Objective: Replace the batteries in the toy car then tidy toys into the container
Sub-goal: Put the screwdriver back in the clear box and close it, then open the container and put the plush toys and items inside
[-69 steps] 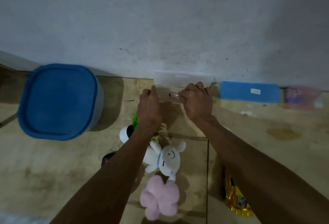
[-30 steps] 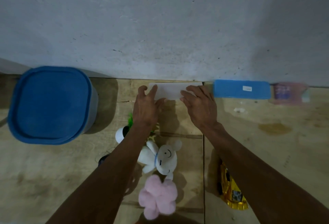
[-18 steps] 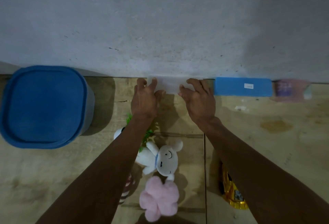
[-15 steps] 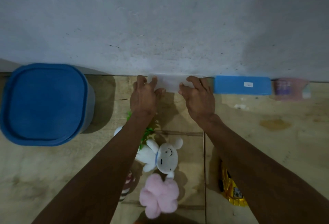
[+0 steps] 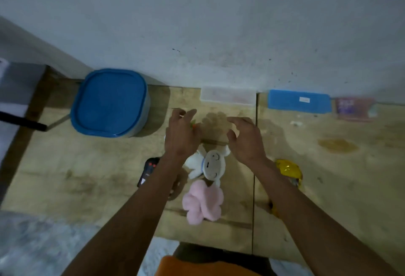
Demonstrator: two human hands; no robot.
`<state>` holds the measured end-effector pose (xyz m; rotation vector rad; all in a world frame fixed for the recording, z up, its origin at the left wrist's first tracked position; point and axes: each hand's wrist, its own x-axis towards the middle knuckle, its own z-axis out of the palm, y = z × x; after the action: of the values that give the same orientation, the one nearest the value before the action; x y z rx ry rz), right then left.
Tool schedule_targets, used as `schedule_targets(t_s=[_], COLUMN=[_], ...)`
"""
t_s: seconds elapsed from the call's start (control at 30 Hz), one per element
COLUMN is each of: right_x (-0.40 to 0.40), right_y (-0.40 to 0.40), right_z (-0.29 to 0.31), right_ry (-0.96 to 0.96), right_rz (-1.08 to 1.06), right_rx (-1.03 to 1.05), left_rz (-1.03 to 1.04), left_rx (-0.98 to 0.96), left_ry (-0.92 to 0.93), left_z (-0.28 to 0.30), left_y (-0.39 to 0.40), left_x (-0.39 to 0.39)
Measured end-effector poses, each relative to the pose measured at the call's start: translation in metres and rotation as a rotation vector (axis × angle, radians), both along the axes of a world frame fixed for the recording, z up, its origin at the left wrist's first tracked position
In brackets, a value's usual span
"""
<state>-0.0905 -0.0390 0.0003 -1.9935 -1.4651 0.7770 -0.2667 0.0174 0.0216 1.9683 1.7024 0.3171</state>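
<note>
A clear lidded plastic box [image 5: 228, 97] lies against the wall, apart from both hands. My left hand [image 5: 182, 133] and my right hand [image 5: 246, 138] hover above the wooden surface with fingers spread and nothing in them. Below them lie a white plush rabbit [image 5: 210, 164] and a pink plush toy [image 5: 202, 202]. The yellow toy car [image 5: 288, 170] sits partly hidden under my right forearm. A black remote with red buttons [image 5: 148, 171] lies beside my left forearm. A bit of green and orange toy [image 5: 193, 125] peeks past my left hand.
A large container with a blue lid [image 5: 109, 102] stands at the left by the wall. A blue flat box [image 5: 299, 101] and a pink packet [image 5: 354, 109] lie along the wall at the right. The wooden surface's front edge [image 5: 208, 239] is close to my body.
Both hands let go of the clear box at the wall and pulled back toward me, fingers spread. The view has shifted back, showing more of the surface.
</note>
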Motion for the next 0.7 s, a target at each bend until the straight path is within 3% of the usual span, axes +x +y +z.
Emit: schedule_targets(t_s=[0.1,0.37,0.53,0.7], right_x=[-0.032,-0.115,-0.165,-0.225], right_y=[-0.023,-0.057,-0.013,0.065], right_z=[0.008,0.034,0.03,0.031], right_ry=[0.108,0.226,0.261,0.22], right_rz=[0.026,0.043,0.047,-0.059], right_rx=[0.052,0.087,0.039,-0.025], left_rz=[0.046,0.237,0.33,0.388], left_rx=[0.123,0.065,0.05,0.085], left_ry=[-0.035,-0.029,-0.064,-0.065], left_z=[0.015,0.028,0.023,0.02], left_y=[-0.039,-0.076,-0.056,0.015], left_x=[-0.033,-0.123,-0.178,-0.242])
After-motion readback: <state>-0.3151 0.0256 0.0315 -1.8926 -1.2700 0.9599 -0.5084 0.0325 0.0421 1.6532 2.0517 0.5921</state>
